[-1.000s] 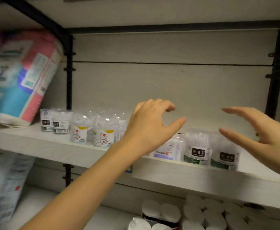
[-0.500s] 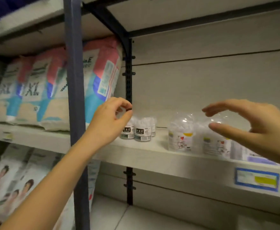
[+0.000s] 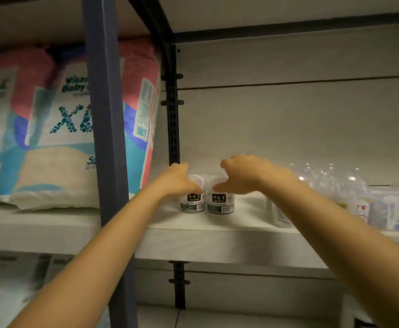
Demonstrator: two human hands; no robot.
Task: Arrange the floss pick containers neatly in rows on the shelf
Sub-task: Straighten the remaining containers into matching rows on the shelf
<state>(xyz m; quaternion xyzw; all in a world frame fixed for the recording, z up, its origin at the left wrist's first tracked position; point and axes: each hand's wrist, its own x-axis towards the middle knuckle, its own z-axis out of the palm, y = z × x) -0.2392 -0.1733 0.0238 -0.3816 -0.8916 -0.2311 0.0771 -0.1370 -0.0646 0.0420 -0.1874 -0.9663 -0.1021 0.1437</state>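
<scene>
On the pale matte shelf board [image 3: 217,224], just right of the black slotted metal upright [image 3: 173,129]: two small round clear-plastic jars with black-and-green labels, the left floss pick container [image 3: 193,205] and the right floss pick container [image 3: 221,205], upright, side by side, touching. Left hand [image 3: 177,181] curled over the left floss pick container, grasping it, fingertips hidden behind. Right hand [image 3: 245,176] clamped on the right floss pick container, thumb across its front. Lids covered by both hands. Further right, glossy clear domed packs [image 3: 330,183], blurred, partly behind the right forearm. Beyond the dark blue square post [image 3: 103,114], soft crinkled pink-and-blue nappy bags [image 3: 51,143], cut off at the edge
</scene>
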